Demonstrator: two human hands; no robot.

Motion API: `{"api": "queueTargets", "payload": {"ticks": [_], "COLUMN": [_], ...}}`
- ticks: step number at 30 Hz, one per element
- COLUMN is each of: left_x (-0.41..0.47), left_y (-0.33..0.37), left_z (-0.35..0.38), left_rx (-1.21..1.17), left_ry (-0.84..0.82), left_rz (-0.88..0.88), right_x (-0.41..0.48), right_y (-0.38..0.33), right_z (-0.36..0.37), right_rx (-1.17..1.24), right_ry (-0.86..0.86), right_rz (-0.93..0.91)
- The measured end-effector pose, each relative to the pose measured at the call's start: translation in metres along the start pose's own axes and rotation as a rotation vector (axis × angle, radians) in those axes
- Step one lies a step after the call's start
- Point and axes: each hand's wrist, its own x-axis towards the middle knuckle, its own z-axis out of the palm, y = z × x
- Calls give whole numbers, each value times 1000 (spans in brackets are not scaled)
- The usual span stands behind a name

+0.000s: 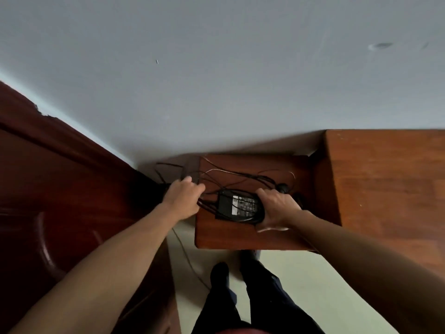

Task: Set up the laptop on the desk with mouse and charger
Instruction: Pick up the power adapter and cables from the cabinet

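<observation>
A black charger brick (237, 205) with a white label lies on a low wooden side table (228, 235). My right hand (277, 208) grips the brick's right end, thumb below it. My left hand (183, 197) is curled round the black cables (209, 204) at the table's left edge. More thin cables (243, 175) loop across the back of the table. No laptop is in view, and I cannot tell whether the dark thing beyond my right hand is a mouse.
A taller wooden desk (390, 189) stands to the right of the side table. A dark red wooden door (60, 189) fills the left. A grey wall (216, 80) runs behind. My legs (240, 297) stand on a pale floor, where a thin wire (186, 256) trails.
</observation>
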Motion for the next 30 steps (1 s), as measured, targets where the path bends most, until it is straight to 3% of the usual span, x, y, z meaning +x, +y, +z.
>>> {"api": "queueTargets", "payload": {"ticks": [8,15,19,30], "left_x": [-2,10,25,54], "left_y": [15,101,190,517], "left_z": [-101,-174,-206,-207], "left_rx": [125,203,239,210], "left_ry": [482,618,655,650], "left_rz": [92,266,444,833], "right_x": [-79,-179,-258,-500], "right_y": [-12,32,82,257], "right_z": [-74,-104,-96,-7], "right_rx": [61,1,-10,21], "right_ry": [373,581,686,714], "right_rz": [119,238,367,719]}}
